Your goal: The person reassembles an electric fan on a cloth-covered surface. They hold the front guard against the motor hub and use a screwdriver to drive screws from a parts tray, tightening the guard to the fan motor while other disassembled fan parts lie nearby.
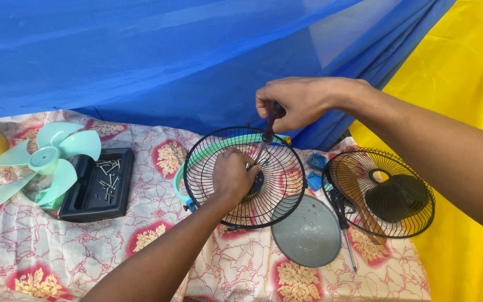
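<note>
On the flowered cloth, head view: a black wire fan guard [245, 178] with a mint-green rim band lies flat near the middle of the table.
Left hand: the left hand [234, 174] rests palm-down on the guard's centre, fingers curled narrow over the hub, pressing on the wires.
Right hand: the right hand [293, 103] is closed around the dark handle of a screwdriver [264, 140], held above the guard's far edge; the shaft slants down to the hub, its tip just beside the left fingertips.
Second guard: another black fan guard [379, 192] with a solid dark centre cone lies to the right, apart from the first, its right rim reaching the cloth's edge where yellow fabric begins.
Grey disc: a round grey plate [308, 230] lies between the two guards, its upper edge tucked under the first guard's rim.
Spare tool: a thin screwdriver [344, 226] lies between the disc and the second guard.
Blue pieces: two small blue plastic parts [315, 170] sit in the gap above the disc.
Left side: a black tray [97, 185] holding loose screws stands well apart from the guard; a mint fan blade [43, 160] overlaps its left edge.
Open room: bare cloth between tray and guard, and along the near edge.
Far edge: blue netting [169, 56] hangs close behind the guard.
</note>
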